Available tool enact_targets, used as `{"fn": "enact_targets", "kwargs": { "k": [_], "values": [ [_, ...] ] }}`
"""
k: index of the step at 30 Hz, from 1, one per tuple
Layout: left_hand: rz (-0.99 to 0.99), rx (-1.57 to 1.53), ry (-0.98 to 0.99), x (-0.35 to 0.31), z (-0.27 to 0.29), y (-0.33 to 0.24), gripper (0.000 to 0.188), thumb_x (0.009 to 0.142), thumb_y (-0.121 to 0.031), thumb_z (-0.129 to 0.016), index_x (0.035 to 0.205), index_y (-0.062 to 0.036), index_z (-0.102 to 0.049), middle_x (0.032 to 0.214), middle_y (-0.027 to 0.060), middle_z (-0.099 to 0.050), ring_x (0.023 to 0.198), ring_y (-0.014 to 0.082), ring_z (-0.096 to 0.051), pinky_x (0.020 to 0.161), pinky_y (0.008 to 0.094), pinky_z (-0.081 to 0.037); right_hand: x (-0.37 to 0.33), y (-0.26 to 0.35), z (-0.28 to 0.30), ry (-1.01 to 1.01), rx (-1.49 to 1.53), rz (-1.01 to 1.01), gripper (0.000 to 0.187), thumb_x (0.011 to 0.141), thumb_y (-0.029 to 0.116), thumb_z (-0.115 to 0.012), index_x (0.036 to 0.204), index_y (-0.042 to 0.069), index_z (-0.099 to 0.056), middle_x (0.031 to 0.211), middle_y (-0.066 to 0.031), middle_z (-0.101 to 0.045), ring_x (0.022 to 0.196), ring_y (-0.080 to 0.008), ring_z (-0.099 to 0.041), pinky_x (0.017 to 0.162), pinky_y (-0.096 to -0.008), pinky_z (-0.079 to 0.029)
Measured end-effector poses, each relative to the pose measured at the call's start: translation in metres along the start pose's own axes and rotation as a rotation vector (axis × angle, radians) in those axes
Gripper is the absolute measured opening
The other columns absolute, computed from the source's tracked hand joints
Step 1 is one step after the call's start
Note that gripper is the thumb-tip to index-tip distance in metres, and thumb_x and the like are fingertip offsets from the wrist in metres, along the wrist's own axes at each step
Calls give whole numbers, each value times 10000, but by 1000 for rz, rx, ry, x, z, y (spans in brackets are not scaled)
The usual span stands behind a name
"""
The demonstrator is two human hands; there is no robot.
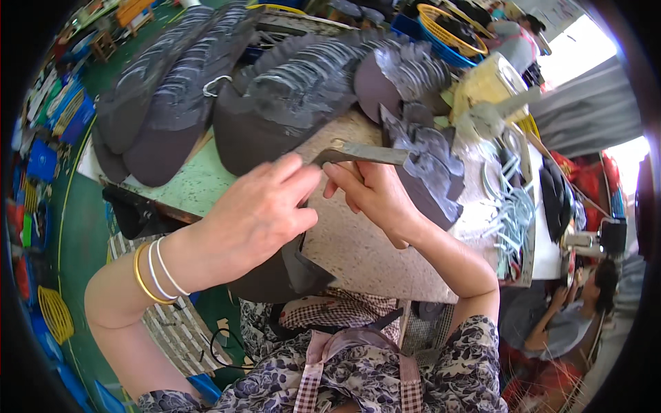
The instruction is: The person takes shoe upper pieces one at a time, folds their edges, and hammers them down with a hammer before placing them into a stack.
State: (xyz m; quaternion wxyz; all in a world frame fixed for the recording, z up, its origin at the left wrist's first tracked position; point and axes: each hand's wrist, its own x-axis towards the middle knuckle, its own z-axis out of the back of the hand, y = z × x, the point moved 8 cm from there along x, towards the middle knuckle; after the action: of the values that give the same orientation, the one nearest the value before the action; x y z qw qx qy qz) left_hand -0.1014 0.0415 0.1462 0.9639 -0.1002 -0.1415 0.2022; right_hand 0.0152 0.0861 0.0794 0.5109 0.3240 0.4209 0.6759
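Observation:
My left hand (pixel 258 213) is raised over the near part of the table, its fingers curled and pinched together at the dark left end of a flat, narrow grey-brown bar (pixel 372 153). What those fingers hold, if anything, is hidden. My right hand (pixel 375 196) is closed just under the bar, thumb and fingers gripping it near its middle. The bar lies nearly level and its exact kind is unclear. Below my left hand, a dark grey sheet piece (pixel 282 272) hangs at the near table edge above my lap.
Fanned stacks of dark rounded pieces (pixel 165 148) cover the far table (pixel 372 261). More dark pieces (pixel 434 179) lie beside my right hand. Pale blue-grey strips (pixel 509 206) and a yellowish container (pixel 489 86) stand at right. Another person (pixel 564 316) sits at far right.

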Motion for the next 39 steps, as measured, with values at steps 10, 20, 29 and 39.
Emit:
{"fn": "enact_targets", "kwargs": {
  "k": [10, 20, 29, 39],
  "values": [
    [-347, -584, 291, 62, -49, -43, 161, 789, -184, -672, 854, -49, -614, 778, 65, -608, 768, 249, -583, 681, 352, -464, -99, -41, 74, -272, 247, -238, 222, 943, 156, -529, 1114, 16, -549, 715, -21, -635, 492, -29, -438, 415, -184, -339],
    [-83, -807, 346, 75, -137, -33, 231, 817, -85, -629, 1034, -22, -583, 771, 118, -658, 707, 311, -634, 679, 372, -499, -166, 1, 52, 119, -232, 172, 242, 780, 100, -695, 979, 20, -583, 758, -95, -686, 631, -198, -672, 498, -281, -499],
    [-101, -668, 239, 69, -149, -18, 213, 763, -98, -659, 958, -29, -609, 850, 114, -625, 800, 281, -618, 682, 364, -497, -167, -46, 25, 259, -223, 51, 311, 777, 125, -588, 1038, -13, -490, 699, -100, -497, 552, -263, -585, 453, -350, -459],
    [-278, -630, 97, 60, -145, -14, 179, 662, -55, -684, 831, -13, -645, 793, 59, -598, 704, 209, -588, 541, 306, -484, -165, -50, 43, 187, -253, -263, 326, 720, 203, -763, 970, 57, -613, 827, -80, -666, 636, -242, -637, 613, -351, -490]
  ]
}}
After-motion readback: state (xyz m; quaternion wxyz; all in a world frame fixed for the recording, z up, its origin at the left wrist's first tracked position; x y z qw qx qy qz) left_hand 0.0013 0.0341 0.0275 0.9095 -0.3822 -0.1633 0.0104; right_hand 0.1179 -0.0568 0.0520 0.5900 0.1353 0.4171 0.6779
